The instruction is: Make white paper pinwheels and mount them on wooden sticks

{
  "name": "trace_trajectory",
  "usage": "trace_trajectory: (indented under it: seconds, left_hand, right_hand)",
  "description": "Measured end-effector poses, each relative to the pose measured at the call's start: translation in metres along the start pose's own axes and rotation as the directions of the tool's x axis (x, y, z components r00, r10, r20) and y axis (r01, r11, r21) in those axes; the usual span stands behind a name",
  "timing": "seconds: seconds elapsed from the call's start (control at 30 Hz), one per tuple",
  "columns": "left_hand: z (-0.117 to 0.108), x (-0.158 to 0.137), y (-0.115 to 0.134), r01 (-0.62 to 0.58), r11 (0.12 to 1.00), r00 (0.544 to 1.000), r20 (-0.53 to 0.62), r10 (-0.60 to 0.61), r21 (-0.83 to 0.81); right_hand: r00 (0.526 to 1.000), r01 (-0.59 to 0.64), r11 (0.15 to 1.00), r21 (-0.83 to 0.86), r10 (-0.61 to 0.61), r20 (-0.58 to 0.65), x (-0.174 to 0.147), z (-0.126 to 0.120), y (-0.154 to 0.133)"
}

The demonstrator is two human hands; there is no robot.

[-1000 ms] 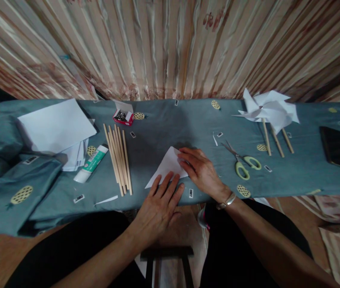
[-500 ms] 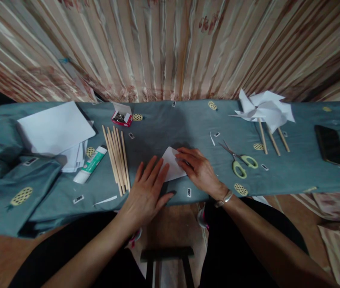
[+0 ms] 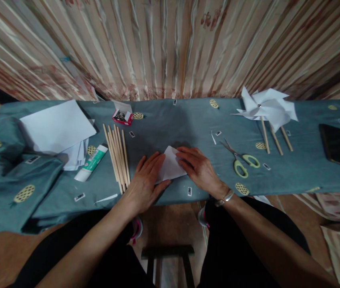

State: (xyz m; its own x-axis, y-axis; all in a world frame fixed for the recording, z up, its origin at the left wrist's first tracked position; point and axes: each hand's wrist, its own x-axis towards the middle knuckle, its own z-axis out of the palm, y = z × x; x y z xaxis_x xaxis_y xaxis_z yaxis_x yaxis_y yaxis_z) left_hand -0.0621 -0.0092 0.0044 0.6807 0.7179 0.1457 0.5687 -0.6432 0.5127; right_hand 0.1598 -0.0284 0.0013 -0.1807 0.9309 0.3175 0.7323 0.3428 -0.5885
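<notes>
A small piece of white paper (image 3: 171, 165), seemingly folded to a triangle, lies on the cloth between my hands. My left hand (image 3: 147, 180) rests flat over its left part, fingers stretched out side by side and thumb apart along the lower edge. The bent fingers of my right hand (image 3: 200, 168) close on its upper right edge; their tips partly hide the paper. To the right lie scissors (image 3: 240, 158) with green handles, blades apart. Left of my left hand is a bundle of wooden sticks (image 3: 117, 156).
White paper sheets (image 3: 58, 126) and a green-white glue tube (image 3: 91, 163) lie left. Behind the sticks stands a red box of metal pins (image 3: 122, 117). Several paper pinwheels (image 3: 270, 108) on sticks and a phone (image 3: 336, 145) lie right. Paper scraps (image 3: 106, 198) dot the cloth.
My left hand has drawn its fingers together and shifted slightly left, uncovering more of the paper's lower part. My right hand stays almost where it was.
</notes>
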Motion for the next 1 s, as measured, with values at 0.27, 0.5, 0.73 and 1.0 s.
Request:
trace_trajectory:
  seconds: [0.27,0.5,0.73,1.0]
  left_hand:
    - [-0.001,0.003,-0.001,0.032,0.999,0.999,-0.001,-0.032,-0.041]
    - [-0.006,0.017,-0.007,0.102,0.985,0.993,-0.040,-0.109,-0.140]
    - [-0.011,0.034,-0.012,0.142,0.965,0.985,-0.064,-0.160,-0.220]
    - [-0.013,0.049,-0.014,0.160,0.955,0.981,-0.072,-0.183,-0.248]
  right_hand:
    - [1.000,-0.005,1.000,0.003,0.005,0.013,0.001,0.001,0.001]
    - [0.999,-0.040,0.998,0.054,0.039,0.004,0.002,0.001,-0.001]
    - [0.998,-0.064,0.994,0.089,0.065,-0.002,0.003,0.001,-0.003]
    - [1.000,-0.028,0.997,0.068,0.028,0.006,0.003,0.001,-0.003]
